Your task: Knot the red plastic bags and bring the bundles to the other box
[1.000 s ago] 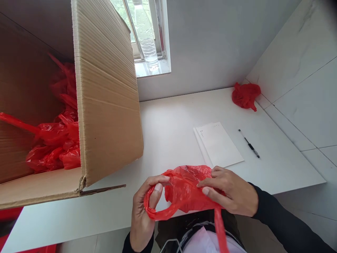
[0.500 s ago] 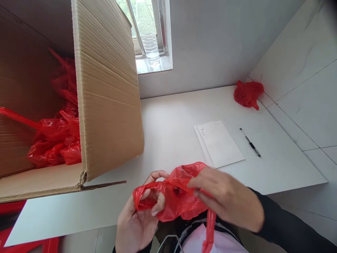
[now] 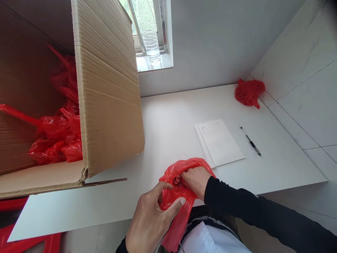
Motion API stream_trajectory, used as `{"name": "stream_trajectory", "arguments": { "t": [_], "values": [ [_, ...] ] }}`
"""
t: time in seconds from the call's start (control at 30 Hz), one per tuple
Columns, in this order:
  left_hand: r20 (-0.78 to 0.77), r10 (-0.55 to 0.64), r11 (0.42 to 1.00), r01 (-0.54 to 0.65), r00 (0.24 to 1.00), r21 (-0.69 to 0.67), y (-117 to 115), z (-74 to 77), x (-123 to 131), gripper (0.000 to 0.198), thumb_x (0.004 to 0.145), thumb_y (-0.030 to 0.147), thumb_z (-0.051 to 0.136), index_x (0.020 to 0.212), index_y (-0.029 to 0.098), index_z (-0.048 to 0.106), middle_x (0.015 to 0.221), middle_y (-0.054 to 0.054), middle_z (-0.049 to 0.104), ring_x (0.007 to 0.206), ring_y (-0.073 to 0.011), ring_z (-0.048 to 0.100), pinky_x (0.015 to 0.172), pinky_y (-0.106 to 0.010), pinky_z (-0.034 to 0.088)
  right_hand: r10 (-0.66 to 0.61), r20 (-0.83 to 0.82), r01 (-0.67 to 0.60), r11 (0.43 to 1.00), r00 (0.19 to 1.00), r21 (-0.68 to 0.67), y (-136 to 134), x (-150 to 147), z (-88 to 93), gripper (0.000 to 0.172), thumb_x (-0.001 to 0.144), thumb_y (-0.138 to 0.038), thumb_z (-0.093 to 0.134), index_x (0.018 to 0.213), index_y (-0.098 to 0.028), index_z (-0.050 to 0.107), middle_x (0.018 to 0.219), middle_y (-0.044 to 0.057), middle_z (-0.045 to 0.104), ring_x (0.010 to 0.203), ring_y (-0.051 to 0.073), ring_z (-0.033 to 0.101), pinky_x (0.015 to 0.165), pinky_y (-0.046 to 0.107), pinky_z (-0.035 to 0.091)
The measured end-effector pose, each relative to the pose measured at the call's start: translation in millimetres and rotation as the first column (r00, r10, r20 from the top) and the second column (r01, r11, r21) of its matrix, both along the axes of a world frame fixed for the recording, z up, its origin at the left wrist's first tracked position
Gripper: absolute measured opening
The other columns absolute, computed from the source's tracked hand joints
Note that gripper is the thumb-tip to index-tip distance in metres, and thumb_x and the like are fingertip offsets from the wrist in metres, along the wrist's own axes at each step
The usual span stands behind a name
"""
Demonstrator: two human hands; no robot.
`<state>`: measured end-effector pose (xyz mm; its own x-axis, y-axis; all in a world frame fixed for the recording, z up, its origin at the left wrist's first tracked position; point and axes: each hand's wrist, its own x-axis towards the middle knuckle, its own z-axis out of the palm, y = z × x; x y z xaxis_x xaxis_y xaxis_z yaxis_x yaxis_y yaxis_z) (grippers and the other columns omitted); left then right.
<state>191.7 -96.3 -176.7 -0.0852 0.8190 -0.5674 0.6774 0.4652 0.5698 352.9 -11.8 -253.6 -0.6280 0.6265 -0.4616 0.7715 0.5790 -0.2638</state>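
A thin red plastic bag (image 3: 175, 207) hangs at the table's front edge, its mouth spread wide. My left hand (image 3: 155, 214) grips the bag's near left side, thumb in front and fingers curled around the plastic. Inside the bag's mouth is my right hand (image 3: 196, 179), its fingers hidden in the bag. Just by those fingers shows a small dark red item (image 3: 177, 180) with white marks, mostly covered by the plastic. What the right fingers hold, if anything, cannot be seen.
At left, an open cardboard box (image 3: 113, 91) contains several red plastic bags (image 3: 55, 128). Folded white paper (image 3: 221, 142) and a black pen (image 3: 250, 141) lie on the white table (image 3: 168, 130). A crumpled red bag (image 3: 249, 92) sits far right; a water bottle (image 3: 151, 44) stands on the windowsill.
My right hand has moved from the bag's right edge into its mouth. My left hand has turned over and shifted right along the bag. The bag's mouth is wider, exposing the dark red item.
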Motion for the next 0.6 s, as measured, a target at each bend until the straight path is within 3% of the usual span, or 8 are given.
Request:
{"name": "stream_trajectory", "arguments": {
  "t": [0.13, 0.27, 0.37, 0.43, 0.5, 0.53, 0.6],
  "values": [
    [0.01, -0.059, 0.997, 0.058, 0.998, 0.055, 0.7, -4.9, -5.5, 0.036, 0.082, 0.044, 0.065, 0.112, 0.027, 0.058, 0.094, -0.001, 0.067, 0.077, -0.021, 0.06, 0.076, -0.036, 0.048, 0.014, -0.052, -0.011, 0.998, 0.999, 0.061, 1.8, -3.1, -10.0, 0.02, 0.094, -0.016, 0.046, 0.099, -0.02, 0.065, 0.09, 0.009, 0.074, 0.075, 0.024, 0.07, 0.052, 0.032, 0.035],
    [-0.004, -0.104, 0.985, 0.104, 0.995, 0.137, -3.1, -10.3, -12.5, 0.043, 0.08, 0.036, 0.067, 0.12, 0.028, 0.054, 0.111, -0.005, 0.065, 0.092, -0.0242, 0.062, 0.08, -0.037, 0.051, -0.008, -0.081, 0.016, 0.994, 0.997, 0.106, 1.1, 1.6, -8.6, 0.025, 0.1, -0.025, 0.039, 0.107, -0.02, 0.062, 0.092, 0.01, 0.073, 0.07, 0.024, 0.069, 0.051, 0.032, 0.031],
    [-0.02, -0.15, 0.967, 0.151, 0.988, 0.204, -6.7, -13.6, -18.7, 0.053, 0.076, 0.032, 0.072, 0.125, 0.03, 0.052, 0.107, -0.005, 0.064, 0.085, -0.0233, 0.059, 0.073, -0.034, 0.05, -0.019, -0.132, 0.035, 0.992, 0.991, 0.121, -0.8, 4.4, -3.7, 0.028, 0.103, -0.03, 0.034, 0.113, -0.022, 0.06, 0.1, 0.008, 0.071, 0.079, 0.022, 0.069, 0.055, 0.032, 0.034],
    [0.022, -0.135, 0.954, 0.124, 0.991, 0.274, -7.7, -13.3, -22.3, 0.036, 0.082, 0.026, 0.063, 0.117, 0.03, 0.057, 0.099, -0.002, 0.064, 0.077, -0.0192, 0.056, 0.068, -0.03, 0.048, -0.017, -0.177, 0.037, 0.993, 0.984, 0.114, -2.5, 6.1, -1.3, 0.027, 0.103, -0.027, 0.035, 0.124, -0.025, 0.053, 0.105, 0.004, 0.07, 0.089, 0.019, 0.068, 0.058, 0.031, 0.036],
    [0.098, -0.045, 0.945, 0.01, 0.994, 0.326, -7.4, -10.3, -25.0, 0.012, 0.088, 0.022, 0.054, 0.097, 0.026, 0.061, 0.084, 0.0, 0.06, 0.067, -0.015, 0.049, 0.062, -0.025, 0.042, -0.021, -0.194, 0.041, 0.994, 0.981, 0.102, -4.4, 8.2, -0.6, 0.03, 0.101, -0.021, 0.04, 0.13, -0.024, 0.048, 0.104, 0.003, 0.069, 0.09, 0.019, 0.067, 0.058, 0.031, 0.036],
    [0.144, 0.01, 0.943, -0.058, 0.99, 0.329, -7.0, -7.8, -25.8, 0.009, 0.091, 0.023, 0.052, 0.087, 0.024, 0.06, 0.076, 0.001, 0.055, 0.063, -0.0137, 0.045, 0.058, -0.024, 0.039, -0.025, -0.189, 0.044, 0.994, 0.982, 0.097, -5.3, 9.1, -0.9, 0.031, 0.099, -0.019, 0.043, 0.129, -0.022, 0.049, 0.102, 0.004, 0.069, 0.087, 0.019, 0.067, 0.057, 0.032, 0.035],
    [0.262, 0.081, 0.942, -0.16, 0.962, 0.295, -6.3, -1.6, -26.9, 0.022, 0.093, 0.031, 0.054, 0.073, 0.021, 0.056, 0.066, 0.003, 0.046, 0.06, -0.0123, 0.037, 0.054, -0.023, 0.033, -0.033, -0.165, 0.049, 0.995, 0.986, 0.092, -6.6, 10.6, -1.7, 0.028, 0.095, -0.017, 0.048, 0.122, -0.018, 0.054, 0.102, 0.008, 0.069, 0.083, 0.022, 0.066, 0.054, 0.033, 0.031]
  ]
}}
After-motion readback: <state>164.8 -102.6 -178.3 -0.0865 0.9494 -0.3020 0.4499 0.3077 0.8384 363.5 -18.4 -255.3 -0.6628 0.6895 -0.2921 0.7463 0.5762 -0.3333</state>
